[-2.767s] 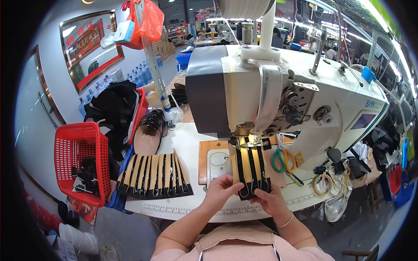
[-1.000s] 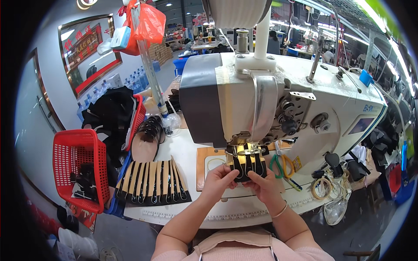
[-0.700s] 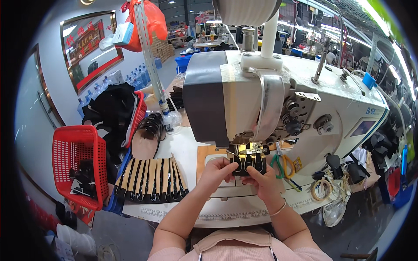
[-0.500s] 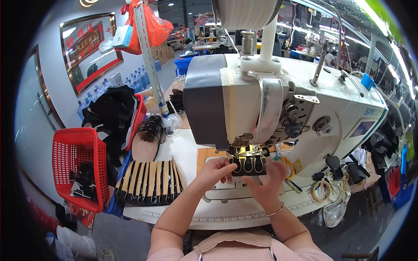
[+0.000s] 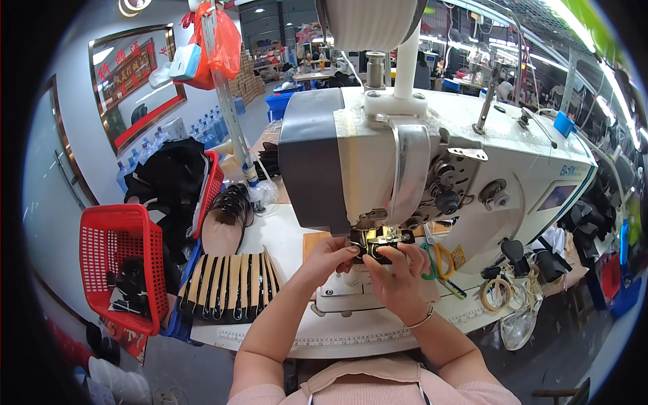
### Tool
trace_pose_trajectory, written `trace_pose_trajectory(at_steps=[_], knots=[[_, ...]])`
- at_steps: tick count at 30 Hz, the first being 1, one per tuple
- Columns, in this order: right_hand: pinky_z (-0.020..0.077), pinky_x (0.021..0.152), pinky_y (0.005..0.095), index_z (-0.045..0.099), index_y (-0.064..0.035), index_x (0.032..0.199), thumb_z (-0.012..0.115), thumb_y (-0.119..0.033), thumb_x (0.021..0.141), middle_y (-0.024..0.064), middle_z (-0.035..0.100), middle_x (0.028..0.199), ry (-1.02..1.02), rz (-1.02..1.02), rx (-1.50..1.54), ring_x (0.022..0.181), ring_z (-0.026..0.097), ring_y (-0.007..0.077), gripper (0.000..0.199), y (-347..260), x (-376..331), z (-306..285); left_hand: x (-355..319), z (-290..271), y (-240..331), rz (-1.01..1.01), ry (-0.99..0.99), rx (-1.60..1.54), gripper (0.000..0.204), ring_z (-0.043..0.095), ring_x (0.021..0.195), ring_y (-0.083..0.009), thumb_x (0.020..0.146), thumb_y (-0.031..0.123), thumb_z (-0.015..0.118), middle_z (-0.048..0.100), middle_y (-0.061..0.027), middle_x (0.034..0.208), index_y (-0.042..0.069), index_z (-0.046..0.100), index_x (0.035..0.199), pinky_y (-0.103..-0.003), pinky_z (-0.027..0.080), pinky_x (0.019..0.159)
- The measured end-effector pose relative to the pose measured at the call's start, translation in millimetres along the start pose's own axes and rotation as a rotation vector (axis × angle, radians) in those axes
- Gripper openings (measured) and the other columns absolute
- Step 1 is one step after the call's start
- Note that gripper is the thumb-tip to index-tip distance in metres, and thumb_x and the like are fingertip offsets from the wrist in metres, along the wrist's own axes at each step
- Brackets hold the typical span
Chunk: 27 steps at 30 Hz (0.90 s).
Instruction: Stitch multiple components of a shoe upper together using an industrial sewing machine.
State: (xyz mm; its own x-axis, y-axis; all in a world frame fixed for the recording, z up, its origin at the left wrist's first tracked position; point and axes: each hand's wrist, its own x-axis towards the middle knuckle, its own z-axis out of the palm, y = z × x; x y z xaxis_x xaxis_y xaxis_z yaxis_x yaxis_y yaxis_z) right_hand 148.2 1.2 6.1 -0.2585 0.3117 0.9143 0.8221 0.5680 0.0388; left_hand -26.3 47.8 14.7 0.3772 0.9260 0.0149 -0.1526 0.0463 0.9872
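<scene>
Our left hand (image 5: 329,251) and right hand (image 5: 398,278) pinch the small black strap piece (image 5: 375,247) under the white industrial sewing machine (image 5: 432,162), fingers closed on it. Tan-and-black strips (image 5: 229,293) fan across the white tabletop (image 5: 277,236) at nine o'clock of our hands

Red plastic basket (image 5: 121,260) at the left with dark pieces inside, fanned row of black and tan strips (image 5: 233,293) on the table, green-handled scissors (image 5: 439,264) at the right, orange bag (image 5: 217,47) hanging above
</scene>
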Motion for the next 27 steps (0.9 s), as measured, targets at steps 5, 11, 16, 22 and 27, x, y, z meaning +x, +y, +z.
trace_pose_trajectory(at_steps=[5, 11, 16, 22, 27], knots=[[0.0288, 0.083, 0.0395, 0.061, -0.0198, 0.088, 0.063, -0.015, 0.065, -0.0009, 0.049, 0.099, -0.022, 0.02, -0.005, 0.1, 0.04, 0.0221, 0.023, 0, 3, 2, 7, -3, -5, -0.001, -0.009, -0.047, 0.012, 0.047, 0.05, -0.0078, 0.08, 0.016, 0.057, 0.051, -0.0011, 0.059, 0.005, 0.055, 0.073, -0.02, 0.033, 0.044], [0.0285, 0.083, 0.0401, 0.06, -0.0201, 0.088, 0.063, -0.015, 0.066, 0.0, 0.048, 0.099, -0.043, 0.052, 0.001, 0.1, 0.04, 0.0232, 0.023, -2, 7, 3, 10, -5, -8, 0.037, 0.016, -0.095, 0.009, 0.046, 0.05, -0.0075, 0.08, 0.012, 0.054, 0.052, -0.0013, 0.061, 0.004, 0.058, 0.078, -0.02, 0.033, 0.045], [0.0285, 0.084, 0.0396, 0.063, -0.0187, 0.091, 0.066, -0.014, 0.068, 0.0012, 0.049, 0.1, -0.034, 0.076, -0.001, 0.098, 0.041, 0.0251, 0.023, -2, 6, 3, 13, -1, -9, 0.076, 0.059, -0.13, 0.008, 0.044, 0.048, -0.0071, 0.08, 0.011, 0.053, 0.053, -0.0005, 0.061, 0.005, 0.058, 0.078, -0.02, 0.033, 0.044], [0.0297, 0.086, 0.0387, 0.062, -0.0174, 0.093, 0.067, -0.01, 0.066, 0.0049, 0.048, 0.105, -0.012, 0.121, 0.082, 0.099, 0.041, 0.0269, 0.029, 0, -21, -1, 6, 10, -11, 0.107, 0.179, -0.108, 0.009, 0.044, 0.047, -0.0063, 0.08, 0.009, 0.051, 0.051, 0.0011, 0.06, 0.006, 0.054, 0.073, -0.02, 0.034, 0.044], [0.0307, 0.087, 0.0383, 0.062, -0.016, 0.091, 0.068, -0.009, 0.065, 0.0053, 0.047, 0.108, -0.082, 0.203, 0.128, 0.101, 0.039, 0.029, 0.027, 9, -54, -14, 12, 3, -10, 0.022, 0.17, -0.234, 0.01, 0.046, 0.046, -0.0096, 0.08, 0.008, 0.049, 0.049, -0.0015, 0.058, 0.004, 0.051, 0.072, -0.021, 0.036, 0.043]])
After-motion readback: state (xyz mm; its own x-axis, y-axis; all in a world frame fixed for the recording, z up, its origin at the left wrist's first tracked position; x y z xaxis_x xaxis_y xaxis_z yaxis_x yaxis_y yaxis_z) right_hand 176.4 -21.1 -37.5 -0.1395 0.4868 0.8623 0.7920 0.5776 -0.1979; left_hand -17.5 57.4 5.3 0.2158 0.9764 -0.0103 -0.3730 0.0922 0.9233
